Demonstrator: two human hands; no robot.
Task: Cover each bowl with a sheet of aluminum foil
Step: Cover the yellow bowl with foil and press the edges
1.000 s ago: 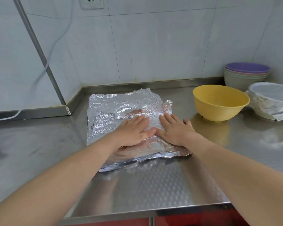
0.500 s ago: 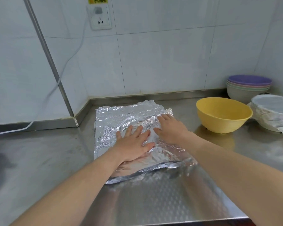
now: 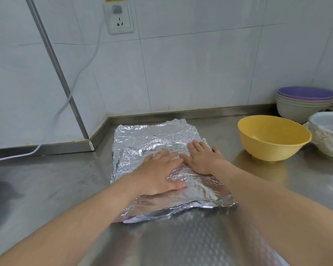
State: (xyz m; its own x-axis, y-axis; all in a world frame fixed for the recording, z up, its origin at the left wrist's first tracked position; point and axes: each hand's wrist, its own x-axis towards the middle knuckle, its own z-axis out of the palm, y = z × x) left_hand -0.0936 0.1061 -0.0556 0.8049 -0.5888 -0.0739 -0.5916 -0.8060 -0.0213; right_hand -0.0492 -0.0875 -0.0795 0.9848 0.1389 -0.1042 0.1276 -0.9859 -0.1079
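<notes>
Stainless counter (image 3: 46, 179) ahead: I've got left hand (image 3: 158, 173) and right hand (image 3: 204, 158) flat, fingers straight, pressing the foil sheet (image 3: 152, 135), while the uncovered yellow bowl (image 3: 273, 143) sits off right, nearer my right hand.

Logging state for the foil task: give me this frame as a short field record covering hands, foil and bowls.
foil sheet: crinkled, flat on steel counter
left hand: fingers straight, pressing foil sheet
right hand: same, beside left hand
yellow bowl: uncovered, right of foil sheet, not touching
covered bowl: foil-wrapped, far right, partly out of frame
bowl stack: uncovered, back right by wall
</notes>
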